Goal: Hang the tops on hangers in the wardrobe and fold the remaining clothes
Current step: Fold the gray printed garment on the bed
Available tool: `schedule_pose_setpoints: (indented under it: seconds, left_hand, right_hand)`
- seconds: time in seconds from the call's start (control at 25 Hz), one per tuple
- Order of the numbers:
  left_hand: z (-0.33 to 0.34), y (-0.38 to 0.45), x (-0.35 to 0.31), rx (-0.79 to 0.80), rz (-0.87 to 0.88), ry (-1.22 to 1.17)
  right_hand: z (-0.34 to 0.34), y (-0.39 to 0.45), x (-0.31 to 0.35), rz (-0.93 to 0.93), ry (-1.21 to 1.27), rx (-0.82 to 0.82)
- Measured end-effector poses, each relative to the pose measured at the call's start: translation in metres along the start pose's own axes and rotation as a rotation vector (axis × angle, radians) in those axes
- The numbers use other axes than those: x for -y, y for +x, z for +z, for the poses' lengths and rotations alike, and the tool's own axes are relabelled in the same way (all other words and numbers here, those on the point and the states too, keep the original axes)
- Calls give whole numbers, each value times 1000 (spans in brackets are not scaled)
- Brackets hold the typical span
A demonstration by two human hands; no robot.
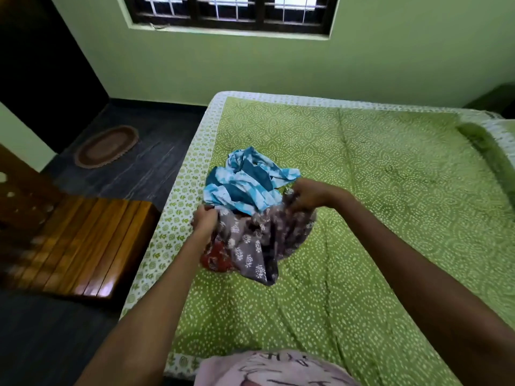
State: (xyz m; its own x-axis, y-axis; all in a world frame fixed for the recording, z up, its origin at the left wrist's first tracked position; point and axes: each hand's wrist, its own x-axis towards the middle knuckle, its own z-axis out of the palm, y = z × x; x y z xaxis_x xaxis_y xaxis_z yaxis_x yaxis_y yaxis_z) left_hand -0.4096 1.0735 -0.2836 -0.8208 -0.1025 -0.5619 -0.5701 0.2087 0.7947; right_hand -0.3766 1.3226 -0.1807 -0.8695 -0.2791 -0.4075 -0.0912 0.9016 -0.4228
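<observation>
Both hands (204,218) (309,195) gripping crumpled grey printed garment (250,246), no clear axis

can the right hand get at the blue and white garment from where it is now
Probably yes. The right hand grips the grey printed garment right beside the blue and white garment, whose top lies uncovered on the bed. Nothing stands between them, though that hand would have to let go first.

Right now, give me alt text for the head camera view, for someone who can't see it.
Both hands, left hand and right hand, grip a crumpled grey floral garment on a green patterned bedspread. A blue and white garment lies bunched just behind it, and red printed cloth shows underneath.
</observation>
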Motion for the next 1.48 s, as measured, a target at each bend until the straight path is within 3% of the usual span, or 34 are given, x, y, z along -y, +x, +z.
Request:
schedule_pose_setpoints:
  seconds: [0.04, 0.12, 0.2, 0.36, 0.44, 0.52, 0.64, 0.72, 0.76, 0.8, 0.88, 0.92, 0.96, 1.04, 1.08, 1.12, 1.16, 1.28, 1.32, 1.48]
  left_hand:
    - [7, -3, -16, 34, 117, 22]
    - [29, -28, -47, 362, 264, -48]
    - [41, -53, -55, 564, 373, 99]
    - [26, -31, -34, 468, 435, 381]
    - [9, -24, -28, 417, 456, 458]
    - [-4, -23, -40, 353, 484, 398]
    - [-16, -24, -78, 328, 551, 358]
    - [-23, -31, -105, 469, 472, 366]
    - [-25, -35, -115, 569, 368, 348]
    - [-26, -42, -124, 649, 265, 323]
    - [-22, -59, -138, 710, 191, 170]
    - [-16, -65, -144, 703, 203, 24]
    - [-11, -71, -148, 690, 225, -114]
    - [-1, -79, -153, 659, 273, -301]
    - [1, -79, -153, 634, 291, -343]
    - [2, -77, -153, 603, 297, -366]
    - [0, -74, -151, 567, 293, -367]
    - [-10, -66, -142, 486, 243, -353]
    - [-12, -64, -139, 465, 231, -361]
    - [-15, -67, -141, 476, 226, -364]
  right_hand:
    - [-2, 5, 10, -42, 101, -113]
    - [-9, 11, 31, -106, 344, -291]
    - [-26, 13, 43, -138, 576, -392]
    - [-73, -2, 28, -133, 969, -769]
    - [-84, -9, -1, -66, 969, -916]
    - [-83, -9, -35, 110, 605, -847]
    - [-80, -11, -66, 403, -41, -331]
    - [-92, -23, -58, 466, 50, -84]
    - [-97, -25, -55, 412, 323, -114]
    - [-101, -26, -52, 304, 703, -267]
    - [-90, -16, -44, 89, 1422, -816]
    - [-69, -19, -35, 156, 1535, -1060]
    - [-38, -21, -24, 264, 1511, -1107]
    - [45, -26, -9, 400, 1458, -759]
    - [82, -26, 5, 417, 1487, -412]
    - [109, -26, 13, 458, 1542, -184]
    - [120, -29, 15, 511, 1638, -104]
    - [104, -8, -5, 397, 1939, -244]
    - [93, -5, -2, 382, 1926, -268]
    - [103, 16, 12, 300, 1774, -108]
